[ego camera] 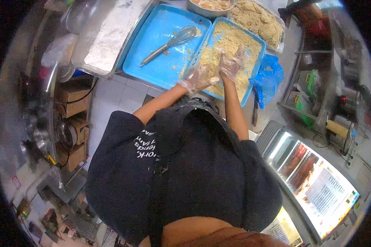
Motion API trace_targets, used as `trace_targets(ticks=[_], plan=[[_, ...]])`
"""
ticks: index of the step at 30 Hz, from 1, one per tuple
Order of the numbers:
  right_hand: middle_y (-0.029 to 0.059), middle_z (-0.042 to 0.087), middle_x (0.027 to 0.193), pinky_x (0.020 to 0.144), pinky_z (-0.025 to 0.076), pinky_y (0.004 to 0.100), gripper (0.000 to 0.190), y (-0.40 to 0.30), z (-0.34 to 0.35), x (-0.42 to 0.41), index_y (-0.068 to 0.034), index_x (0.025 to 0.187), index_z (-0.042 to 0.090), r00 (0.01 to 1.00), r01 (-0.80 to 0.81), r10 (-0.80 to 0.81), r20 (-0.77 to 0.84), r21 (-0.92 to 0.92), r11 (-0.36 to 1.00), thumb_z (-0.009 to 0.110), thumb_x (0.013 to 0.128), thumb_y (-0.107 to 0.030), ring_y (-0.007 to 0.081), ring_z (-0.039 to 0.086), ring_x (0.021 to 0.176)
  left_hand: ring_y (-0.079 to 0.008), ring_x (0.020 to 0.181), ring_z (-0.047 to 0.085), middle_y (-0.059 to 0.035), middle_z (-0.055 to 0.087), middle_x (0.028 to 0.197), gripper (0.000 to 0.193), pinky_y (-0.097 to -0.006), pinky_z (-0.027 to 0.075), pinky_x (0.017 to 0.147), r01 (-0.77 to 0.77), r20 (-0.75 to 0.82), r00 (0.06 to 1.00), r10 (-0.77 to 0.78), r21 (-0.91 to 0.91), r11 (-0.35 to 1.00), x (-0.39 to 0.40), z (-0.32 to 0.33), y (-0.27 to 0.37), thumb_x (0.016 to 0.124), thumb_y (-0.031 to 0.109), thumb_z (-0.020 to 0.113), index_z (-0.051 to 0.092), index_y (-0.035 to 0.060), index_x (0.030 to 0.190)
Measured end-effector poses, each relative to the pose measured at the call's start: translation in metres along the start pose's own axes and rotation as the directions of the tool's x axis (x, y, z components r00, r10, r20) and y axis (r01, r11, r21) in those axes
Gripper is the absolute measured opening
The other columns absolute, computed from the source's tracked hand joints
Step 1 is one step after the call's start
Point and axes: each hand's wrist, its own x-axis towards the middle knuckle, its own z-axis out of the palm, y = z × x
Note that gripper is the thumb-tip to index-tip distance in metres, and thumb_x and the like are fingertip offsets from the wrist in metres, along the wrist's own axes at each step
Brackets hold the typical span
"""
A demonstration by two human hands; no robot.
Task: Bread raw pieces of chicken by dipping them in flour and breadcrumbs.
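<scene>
Both hands wear clear plastic gloves. My left hand (201,76) is over the near left rim of the crumb tray, its fingers pointing right; pale crumbs or coated food show at the glove, but whether it holds a piece is unclear. My right hand (232,63) lies above the crumbs with fingers spread, close beside the left. Pale yellow breadcrumbs (250,46) cover much of the blue tray (263,51) below them. To the left, a metal whisk (170,44) rests in a second blue tray (151,34) that has wet smears and food bits.
A metal pan (113,72) of white flour (108,40) stands at left. Beyond the crumb tray are a metal bowl (215,12) of pale food and a heap of coarser crumbs (259,21). A blue plastic bag (269,80) and a dark-handled utensil (255,111) lie at right, above a lit display case (300,160).
</scene>
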Motion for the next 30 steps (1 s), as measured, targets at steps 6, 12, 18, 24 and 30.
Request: trace_targets(ticks=[6,12,18,24,30], plan=[[0.023,0.028,0.144,0.111,0.017,0.0452,0.088,-0.005,-0.015,0.002,0.002,0.141,0.025,0.999,0.039,-0.039,-0.016,-0.004,0.999,0.064,0.079,-0.048,0.0374,0.023,0.135,-0.031,0.068,0.059,-0.0151,0.059,0.072,0.04,-0.0432,0.048,0.065,-0.15,0.248,0.959,0.134,0.049,0.987,0.018,-0.022,0.026,0.084,0.044,0.053,0.064,0.0064,0.079],[0.0236,0.029,0.144,0.111,0.02,0.0421,0.095,0.001,-0.03,0.011,0.003,0.141,0.024,0.955,-0.289,0.293,-0.051,0.068,0.955,0.062,0.078,-0.057,0.0358,0.026,0.135,-0.0315,0.079,0.06,-0.0163,0.062,0.086,0.038,-0.041,0.048,0.071,-0.489,0.29,0.842,0.454,0.059,0.87,-0.005,-0.001,0.026,0.083,0.042,0.053,0.063,0.0071,0.097],[0.0252,0.027,0.144,0.111,0.02,0.0415,0.099,0.011,-0.021,0.006,0.007,0.14,0.022,0.974,-0.215,0.215,-0.073,0.0,0.977,0.062,0.077,-0.058,0.0368,0.025,0.135,-0.0327,0.07,0.06,-0.017,0.062,0.077,0.04,-0.0433,0.048,0.064,-0.188,0.021,0.982,0.187,0.03,0.982,0.019,-0.035,0.057,0.081,0.046,0.055,0.063,0.0067,0.078],[0.027,0.025,0.144,0.112,0.018,0.0409,0.09,0.015,-0.017,0.006,0.008,0.139,0.021,0.992,-0.095,0.108,-0.071,0.166,0.982,0.06,0.083,-0.049,0.0376,0.025,0.135,-0.0347,0.071,0.06,-0.0176,0.063,0.076,0.03,-0.0442,0.047,0.066,-0.492,0.23,0.851,0.472,0.036,0.87,0.018,-0.008,0.033,0.079,0.036,0.056,0.064,0.0063,0.08],[0.0277,0.023,0.145,0.112,0.017,0.0408,0.082,0.106,-0.015,-0.017,0.004,0.141,0.022,0.981,0.191,-0.169,0.092,-0.36,0.913,0.057,0.086,-0.045,0.0389,0.023,0.135,-0.0349,0.065,0.057,-0.0159,0.059,0.072,0.028,-0.0438,0.046,0.062,-0.274,0.35,0.881,0.318,-0.171,0.947,0.01,-0.019,0.053,0.08,0.036,0.056,0.063,0.0092,0.084]])
